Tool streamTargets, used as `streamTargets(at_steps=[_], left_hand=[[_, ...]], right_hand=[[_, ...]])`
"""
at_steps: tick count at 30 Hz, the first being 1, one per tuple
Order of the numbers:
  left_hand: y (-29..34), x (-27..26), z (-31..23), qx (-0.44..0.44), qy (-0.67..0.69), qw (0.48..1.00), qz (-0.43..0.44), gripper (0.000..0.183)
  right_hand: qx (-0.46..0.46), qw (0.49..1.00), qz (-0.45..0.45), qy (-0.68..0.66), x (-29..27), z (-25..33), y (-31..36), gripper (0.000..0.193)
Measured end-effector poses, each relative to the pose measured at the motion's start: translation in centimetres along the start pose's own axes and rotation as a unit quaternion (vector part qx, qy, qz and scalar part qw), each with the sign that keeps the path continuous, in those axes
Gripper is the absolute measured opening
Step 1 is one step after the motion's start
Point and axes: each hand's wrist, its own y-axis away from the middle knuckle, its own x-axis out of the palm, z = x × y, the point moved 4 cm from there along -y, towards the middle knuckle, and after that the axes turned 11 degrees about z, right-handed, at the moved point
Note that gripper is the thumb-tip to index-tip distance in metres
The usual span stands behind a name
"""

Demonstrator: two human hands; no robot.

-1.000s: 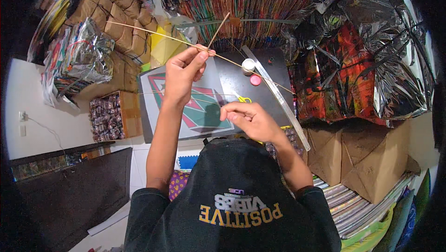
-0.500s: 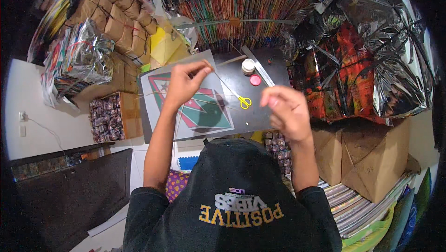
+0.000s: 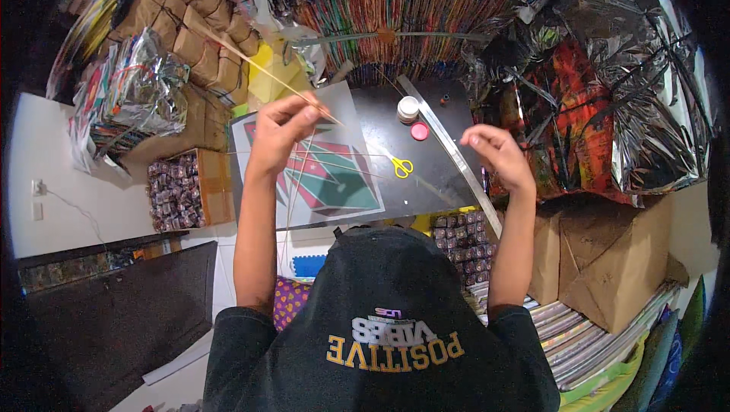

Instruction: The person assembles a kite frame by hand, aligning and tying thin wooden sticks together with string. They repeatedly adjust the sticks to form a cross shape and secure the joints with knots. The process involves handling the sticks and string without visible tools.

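Note:
My left hand (image 3: pixel 283 132) pinches a long thin pale stick (image 3: pixel 255 66) that slants from the far left down past the fingertips. Below that hand, more thin sticks or strings cross and hang toward the table's near edge; which they are, I cannot tell. Under them lies a pale translucent sheet (image 3: pixel 251 157) with a red and green angular pattern. Raised over the table's right side, my right hand (image 3: pixel 502 155) has thumb and forefinger pressed together; a tiny pale speck shows at the tips, too small to name. Yellow-handled scissors (image 3: pixel 402 168) lie between the hands.
On the dark table (image 3: pixel 426 191) are a white jar (image 3: pixel 407 109), a pink lid (image 3: pixel 419 131) and a long metal ruler (image 3: pixel 456 155). Stacked colourful packs (image 3: pixel 380 20) stand behind. Wrapped bundles (image 3: pixel 201 55) are left; shiny black bags (image 3: pixel 646 108) and cartons (image 3: pixel 616 260) stand right.
My right hand has moved right, away from the left hand. My left hand has shifted slightly left and down; the stick it holds now points to the far left.

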Motion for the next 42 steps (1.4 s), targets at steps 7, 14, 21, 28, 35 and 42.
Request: streamTargets(at_steps=[7,14,21,28,35,42], left_hand=[[0.1,-3.1,-0.7,0.094,0.121,0.977,-0.148,0.014],[-0.9,1.1,-1.8,0.067,0.11,0.987,-0.092,0.017],[-1.7,8.8,-2.0,0.043,0.097,0.994,-0.023,0.017],[-1.3,7.4,-2.5,0.044,0.08,0.995,-0.033,0.018],[-1.5,7.8,-2.3,0.043,0.093,0.994,-0.047,0.017],[-1.8,8.3,-1.6,0.052,-0.091,0.994,-0.014,0.016]], right_hand=[[0.128,0.982,0.011,0.137,-1.5,-11.4,3.3,0.023],[-0.07,0.941,-0.157,0.292,3.2,-5.2,1.4,0.051],[-0.251,0.958,-0.136,0.029,12.6,5.4,-2.7,0.052],[-0.21,0.972,-0.058,-0.091,14.2,5.7,-1.9,0.021],[-0.178,0.97,-0.009,-0.167,15.7,5.4,-2.0,0.018],[-0.177,0.969,0.019,-0.169,15.9,7.9,-1.1,0.019]])
